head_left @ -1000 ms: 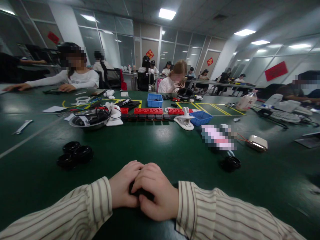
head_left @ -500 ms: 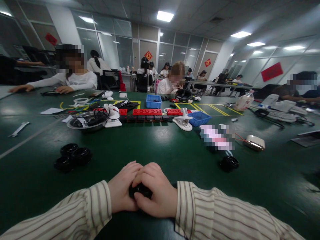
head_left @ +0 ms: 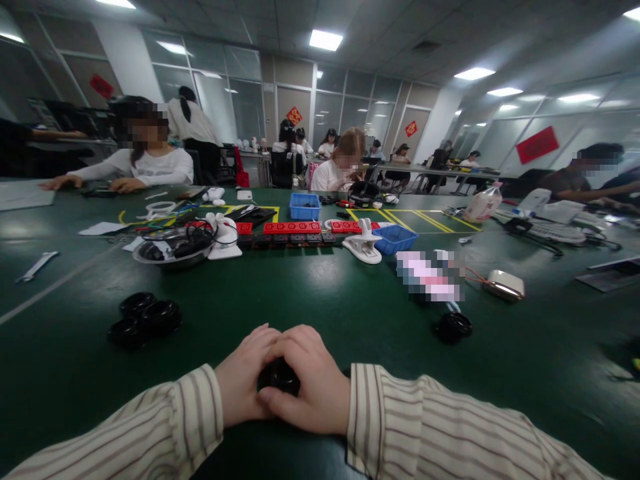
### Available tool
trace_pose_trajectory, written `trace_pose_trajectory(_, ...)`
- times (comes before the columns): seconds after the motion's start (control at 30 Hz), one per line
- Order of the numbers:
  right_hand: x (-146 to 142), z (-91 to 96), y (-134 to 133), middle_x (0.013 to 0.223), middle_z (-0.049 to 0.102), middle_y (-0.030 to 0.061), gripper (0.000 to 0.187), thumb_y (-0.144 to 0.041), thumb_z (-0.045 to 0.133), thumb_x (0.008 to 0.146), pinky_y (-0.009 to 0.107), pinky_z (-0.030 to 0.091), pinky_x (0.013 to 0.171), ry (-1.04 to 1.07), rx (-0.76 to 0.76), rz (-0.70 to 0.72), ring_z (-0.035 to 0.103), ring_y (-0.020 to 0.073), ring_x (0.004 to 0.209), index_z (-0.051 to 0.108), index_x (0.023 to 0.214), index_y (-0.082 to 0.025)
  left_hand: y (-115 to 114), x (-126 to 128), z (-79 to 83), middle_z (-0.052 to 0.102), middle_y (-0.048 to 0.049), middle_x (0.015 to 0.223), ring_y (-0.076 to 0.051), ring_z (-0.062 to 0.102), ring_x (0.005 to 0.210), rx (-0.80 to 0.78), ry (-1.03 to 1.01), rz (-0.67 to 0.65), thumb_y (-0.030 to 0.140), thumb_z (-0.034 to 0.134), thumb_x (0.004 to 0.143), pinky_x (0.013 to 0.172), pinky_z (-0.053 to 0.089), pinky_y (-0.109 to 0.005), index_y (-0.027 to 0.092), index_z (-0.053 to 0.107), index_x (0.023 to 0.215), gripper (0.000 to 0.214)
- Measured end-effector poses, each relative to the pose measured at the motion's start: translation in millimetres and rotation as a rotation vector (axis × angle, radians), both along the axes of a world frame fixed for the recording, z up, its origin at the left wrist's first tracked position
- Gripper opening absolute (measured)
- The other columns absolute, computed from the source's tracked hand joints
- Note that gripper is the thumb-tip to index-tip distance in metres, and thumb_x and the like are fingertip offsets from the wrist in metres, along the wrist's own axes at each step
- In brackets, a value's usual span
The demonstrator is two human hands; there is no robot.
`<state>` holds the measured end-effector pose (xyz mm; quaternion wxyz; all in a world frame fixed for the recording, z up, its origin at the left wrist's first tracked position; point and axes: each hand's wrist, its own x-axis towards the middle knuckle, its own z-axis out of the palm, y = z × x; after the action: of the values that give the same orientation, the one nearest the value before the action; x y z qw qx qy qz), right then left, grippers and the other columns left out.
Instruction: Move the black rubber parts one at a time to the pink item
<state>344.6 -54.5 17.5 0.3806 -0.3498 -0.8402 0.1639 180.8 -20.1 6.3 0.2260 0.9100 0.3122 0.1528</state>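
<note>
Black round part (head_left: pixel 285 377), mostly hidden, grasped by left hand (head_left: pixel 246 379) and right hand (head_left: pixel 315 381) together; three black rings (head_left: pixel 150 320) sit clustered on the green table (head_left: pixel 240 290), left.

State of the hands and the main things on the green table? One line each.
Left hand, curled against the held black round part
Right hand, curled over that part
Held black round part, between both hands, partly covered
Three black round parts, clustered
Lone black round part, resting apart
Wrench, lying flat
Metal bowl, loaded
Farther blue bin, open-topped
Nearer blue bin, open-topped
</note>
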Motion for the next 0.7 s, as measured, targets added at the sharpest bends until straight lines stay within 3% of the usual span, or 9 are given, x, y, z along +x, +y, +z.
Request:
trace_pose_trajectory(0.13,0.1,0.1,0.6,0.087,0.057,0.0036,0.013,-0.025,0.053,0.07,0.033,0.038,0.08,0.005,0.034,0.046,0.051,0.0176,0.086,0.051,0.082,-0.02,0.4,1.1,2.2,0.056,-0.0043,0.098,-0.025,0.051,0.098,-0.009,-0.029,-0.011,0.023,0.063,0.055,0.106,0.024,-0.05,0.021,0.054,0.094,0.04)
trace_pose_trajectory(0.3,0.1,1.4,0.1,0.078,0.057,0.0021,0.019,-0.018,0.042,0.063,0.033,0.039,0.083,0.073,0.092,0.21,0.053,0.0163,0.084,0.049,0.081,-0.021,0.2,0.3,-0.3,0.056,-0.004,0.097,-0.025,0.051,0.097,-0.029,-0.042,-0.059,0.022,0.062,0.057,0.104,0.029,-0.048,0.02,0.055,0.09,0.035)
trace_pose_trajectory(0.47,3.0,5.4,1.4,0.094,0.059,0.007,0.027,-0.031,0.052,0.069,0.035,0.04,0.082,0.041,0.083,0.065,0.052,0.0189,0.09,0.053,0.093,-0.017,1.3,-2.6,-5.0,0.055,-0.0063,0.111,-0.029,0.047,0.109,-0.035,-0.067,-0.017,0.028,0.067,0.056,0.107,0.022,-0.053,0.022,0.05,0.111,0.057)
trace_pose_trajectory(0.57,6.2,4.0,6.1,0.095,0.06,0.0078,0.033,-0.039,0.06,0.07,0.035,0.043,0.077,-0.108,0.039,-0.022,0.054,0.0202,0.087,0.055,0.094,-0.016,3.5,-3.5,-6.1,0.057,-0.0063,0.107,-0.027,0.049,0.106,-0.024,-0.047,0.006,0.029,0.065,0.06,0.106,0.023,-0.053,0.022,0.052,0.107,0.049)
trace_pose_trajectory(0.7,11.2,-0.6,12.7,0.095,0.059,0.0077,0.03,-0.035,0.054,0.077,0.029,0.047,0.075,-0.135,0.076,0.101,0.056,0.0168,0.085,0.055,0.1,-0.016,4.7,-2.9,-5.6,0.059,-0.0052,0.102,-0.026,0.052,0.101,0.027,-0.031,0.055,0.03,0.066,0.059,0.106,0.022,-0.052,0.021,0.055,0.098,0.041)
